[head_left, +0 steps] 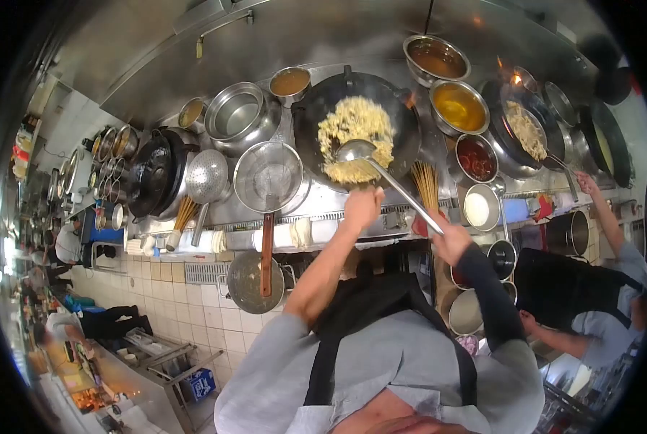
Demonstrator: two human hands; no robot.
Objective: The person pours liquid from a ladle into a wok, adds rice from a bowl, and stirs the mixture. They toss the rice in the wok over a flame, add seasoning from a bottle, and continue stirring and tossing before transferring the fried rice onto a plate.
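My left hand (365, 207) is closed at the near rim of a black wok (406, 137); what it grips there is hidden under the fingers. Yellow fried food, perhaps egg and rice, lies in the wok (360, 119). In my right hand (451, 242) is the long handle of a metal ladle (355, 150), whose bowl rests on the food. A bamboo brush (425, 186) stands just right of the wok. Left of it, a fine strainer (268, 177) with a wooden handle lies across a pot.
Bowls of amber liquid (459, 107) and red sauce (476, 158) stand right of the wok. A co-worker (613, 289) holds a strainer of food (526, 134) over another wok. Further left are a perforated ladle (208, 176) and a steel pot (237, 112).
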